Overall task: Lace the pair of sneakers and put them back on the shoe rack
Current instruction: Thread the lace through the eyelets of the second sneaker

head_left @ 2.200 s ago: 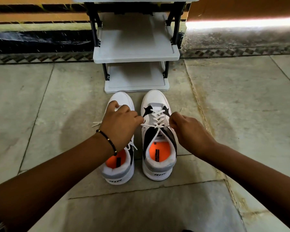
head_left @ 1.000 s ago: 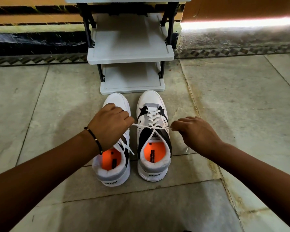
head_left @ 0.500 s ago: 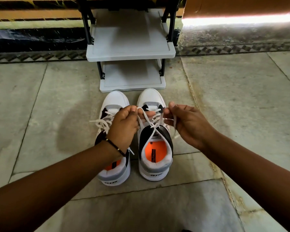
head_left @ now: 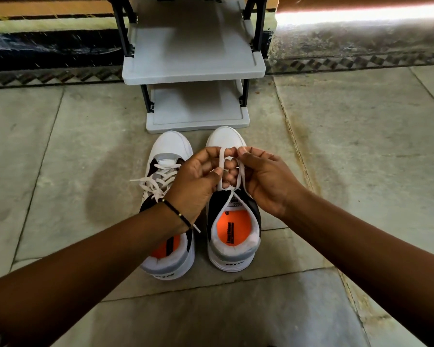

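Left hand: left hand [head_left: 194, 182] pinches a loop of flat white lace [head_left: 222, 169].
Right hand: right hand [head_left: 267, 181] pinches the same lace's other strand, fingertips meeting the left's.
Right sneaker: right sneaker [head_left: 233, 244], white and black, orange insole, under both hands.
Left sneaker: left sneaker [head_left: 169, 151] just beside it, laces loose.
Shoe rack: grey plastic shoe rack [head_left: 193, 71], black posts, touching the toes.
Floor: worn stone-slab floor [head_left: 361, 159].

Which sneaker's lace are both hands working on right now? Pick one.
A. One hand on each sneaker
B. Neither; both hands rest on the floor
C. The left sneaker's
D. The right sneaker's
D: the left hand and right hand both pinch loops of the lace above the right sneaker; the left sneaker lies untouched.
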Motion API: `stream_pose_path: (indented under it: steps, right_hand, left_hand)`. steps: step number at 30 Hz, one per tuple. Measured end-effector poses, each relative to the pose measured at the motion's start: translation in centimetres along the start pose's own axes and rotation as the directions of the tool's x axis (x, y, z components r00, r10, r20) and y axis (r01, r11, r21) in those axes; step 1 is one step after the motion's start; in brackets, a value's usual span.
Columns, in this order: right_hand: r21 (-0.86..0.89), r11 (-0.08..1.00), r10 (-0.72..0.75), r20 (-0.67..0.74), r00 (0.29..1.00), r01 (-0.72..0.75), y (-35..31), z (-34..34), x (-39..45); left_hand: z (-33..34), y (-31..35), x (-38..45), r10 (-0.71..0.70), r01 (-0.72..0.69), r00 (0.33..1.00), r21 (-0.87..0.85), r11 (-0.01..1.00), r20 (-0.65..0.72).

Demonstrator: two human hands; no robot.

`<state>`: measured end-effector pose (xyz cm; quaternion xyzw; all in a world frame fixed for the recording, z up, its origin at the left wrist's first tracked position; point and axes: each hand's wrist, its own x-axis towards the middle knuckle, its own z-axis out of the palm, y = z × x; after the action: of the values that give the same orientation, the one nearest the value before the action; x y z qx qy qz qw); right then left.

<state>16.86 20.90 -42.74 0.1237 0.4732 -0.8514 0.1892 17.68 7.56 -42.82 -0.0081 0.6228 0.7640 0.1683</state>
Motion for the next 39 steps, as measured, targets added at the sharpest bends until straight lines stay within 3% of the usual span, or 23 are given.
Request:
stream_pose_path:
  steps: [4, 11, 16, 22, 32, 37, 39]
  right_hand:
    - [-0.053, 0.999, 0.01, 0.011, 1.0, -0.009, -0.1, 0.0, 0.0]
    - [-0.259, 0.965, 0.032, -0.07, 0.997, -0.049, -0.2, 0.2, 0.3]
    - [-0.335, 0.942, -0.008, -0.077, 0.997, -0.019, 0.0, 0.1, 0.2]
    - [-0.348, 0.937, -0.051, -0.129, 0.99, 0.003, -0.2, -0.6, -0.1]
    - [-0.609, 0.779, -0.191, -0.008, 0.982, 0.147, 0.2, -0.9, -0.8]
    - [-0.725, 0.674, -0.081, 0.121, 0.989, 0.144, -0.9, -1.4, -1.1]
    - [-0.72, 0.68, -0.007, 0.181, 0.984, 0.137, -1.5, -1.8, -0.9]
  left_hand:
    - [-0.9, 0.4, 0.3, 0.022, -0.028, 0.996, 0.073, 0.997, 0.084]
    - [-1.6, -0.1, 0.0, 0.081, -0.109, 0.99, 0.279, 0.954, 0.112]
    - [-1.5, -0.4, -0.1, 0.07, -0.099, 0.991, 0.264, 0.96, 0.115]
    - [-1.4, -0.2, 0.0, -0.051, 0.033, 0.994, 0.186, 0.982, 0.093]
    - [-1.8, -0.7, 0.3, -0.117, 0.1, 0.991, 0.21, 0.973, 0.068]
    - [-1.7, -0.7, 0.2, -0.162, 0.151, 0.985, 0.158, 0.976, 0.06]
    - [-1.6, -0.6, 0.3, -0.166, 0.158, 0.985, 0.135, 0.978, 0.045]
